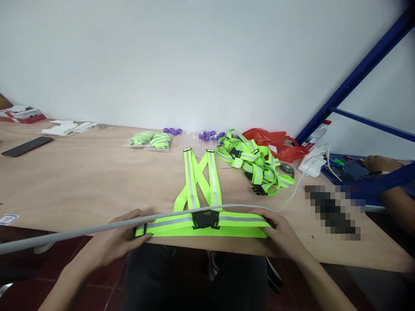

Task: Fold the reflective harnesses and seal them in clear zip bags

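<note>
A neon green reflective harness (214, 183) lies on the table, its two straps crossing behind and its belt running along the front edge. A black buckle (205, 219) sits fastened at the belt's middle. My left hand (125, 235) grips the belt's left end by a black slider, thumb in front and fingers behind. At the right end of the belt, my right hand (277, 229) pinches the folded band, fingers partly hidden behind it. A grey cable crosses the view in front of the belt and my left hand.
More green straps (259, 162) are heaped at back right by a red bag (275, 142). Two bagged harnesses (160, 141) and purple rolls (173, 131) lie at the back. A black case (27, 146) is far left. Another person's hand (382, 164) shows beyond the blue frame (359, 71).
</note>
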### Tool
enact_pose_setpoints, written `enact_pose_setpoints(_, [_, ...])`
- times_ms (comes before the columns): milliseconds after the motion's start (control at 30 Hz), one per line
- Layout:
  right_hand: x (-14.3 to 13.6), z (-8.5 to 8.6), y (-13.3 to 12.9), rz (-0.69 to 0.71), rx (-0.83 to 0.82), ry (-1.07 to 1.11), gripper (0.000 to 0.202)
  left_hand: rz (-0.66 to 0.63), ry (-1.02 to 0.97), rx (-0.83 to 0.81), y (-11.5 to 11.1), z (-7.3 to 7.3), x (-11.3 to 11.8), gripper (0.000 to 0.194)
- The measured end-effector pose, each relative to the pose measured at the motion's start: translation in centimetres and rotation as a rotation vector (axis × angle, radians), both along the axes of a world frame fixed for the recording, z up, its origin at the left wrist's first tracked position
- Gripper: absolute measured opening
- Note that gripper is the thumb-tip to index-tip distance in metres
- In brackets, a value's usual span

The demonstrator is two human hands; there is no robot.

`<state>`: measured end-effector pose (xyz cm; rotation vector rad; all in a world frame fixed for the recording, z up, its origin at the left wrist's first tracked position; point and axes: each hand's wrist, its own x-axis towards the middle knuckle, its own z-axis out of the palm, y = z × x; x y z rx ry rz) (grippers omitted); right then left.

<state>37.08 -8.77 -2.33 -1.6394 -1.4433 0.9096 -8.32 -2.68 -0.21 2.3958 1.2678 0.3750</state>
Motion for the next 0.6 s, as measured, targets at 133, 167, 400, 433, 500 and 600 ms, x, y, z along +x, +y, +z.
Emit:
enact_pose_setpoints(133, [0.5, -0.2, -0.3, 0.045, 0.0, -0.146, 0.049, -0.013, -0.018, -0.004, 0.6, -0.6, -0.9, 0.043])
enact_pose_setpoints(167, [0.5, -0.3, -0.4, 0.061, 0.014, -0.188, 0.049, -0.023, -0.024, -0.015, 0.7, -0.6, -1.1, 0.044])
enact_pose_setpoints(400, [0.6, -0.1, -0.7, 0.19, 0.073, -0.355, 0.037, 0.01, -0.028, -0.086, 0.9, -0.6, -1.7, 0.044])
enact_pose_setpoints(433, [0.6, 0.0, -0.8, 0.208, 0.072, -0.356, 0.036, 0.015, -0.027, -0.08, 0.9, -0.6, -1.7, 0.043])
enact_pose_setpoints(500, [0.7, 0.2, -0.9, 0.241, 0.07, -0.345, 0.032, 0.019, -0.038, -0.069, 0.9, -0.6, -1.7, 0.041])
enact_pose_setpoints(600, [0.7, 0.6, -1.2, 0.266, 0.04, -0.318, 0.025, -0.001, -0.053, -0.035, 1.0, -0.4, -1.5, 0.041])
